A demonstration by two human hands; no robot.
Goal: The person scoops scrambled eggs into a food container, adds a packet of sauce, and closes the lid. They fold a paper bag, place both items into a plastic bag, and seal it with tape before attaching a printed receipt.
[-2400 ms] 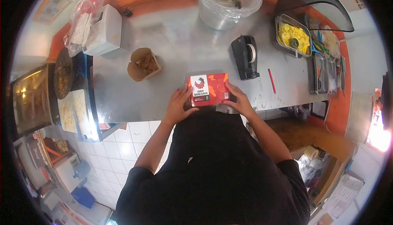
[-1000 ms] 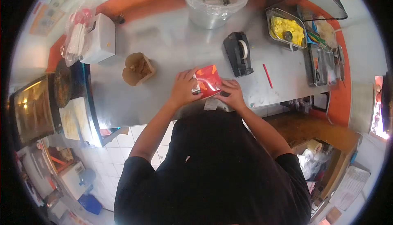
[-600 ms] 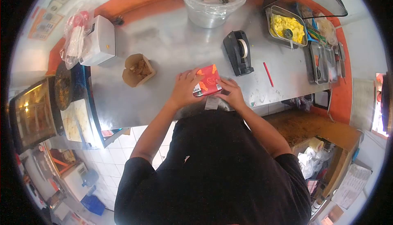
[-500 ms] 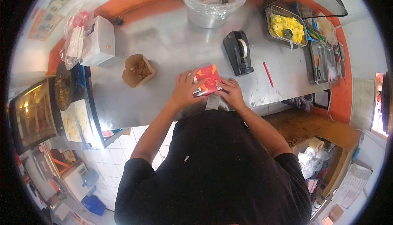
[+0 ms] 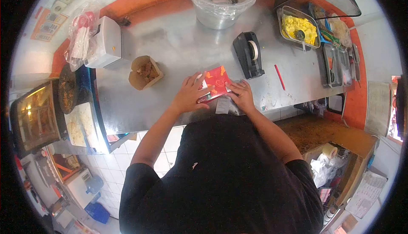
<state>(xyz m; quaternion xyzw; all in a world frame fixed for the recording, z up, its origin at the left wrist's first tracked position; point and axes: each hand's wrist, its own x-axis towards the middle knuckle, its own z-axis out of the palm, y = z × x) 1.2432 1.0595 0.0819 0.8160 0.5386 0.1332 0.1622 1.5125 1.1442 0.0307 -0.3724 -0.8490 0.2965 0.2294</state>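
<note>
A closed red takeaway box with orange and white print sits tilted at the near edge of the counter, between my two hands. My left hand is around its left side, fingers spread over the face and thumb at the lower corner. On the right edge, my right hand grips the box with bent fingers. A small printed paper slip shows just below the box, near my shirt. To the left stands an open brown paper box with pieces of brown food inside.
Beyond my right hand are a black tape dispenser and a red pen. A plastic-lined bucket stands at the back. Yellow food fills a tray at back right. A white machine and a cutting board are left.
The fingers of my left hand have spread and shifted slightly on the red box, with the thumb now more visible. The box has turned a little; my right hand stays on its right edge.
</note>
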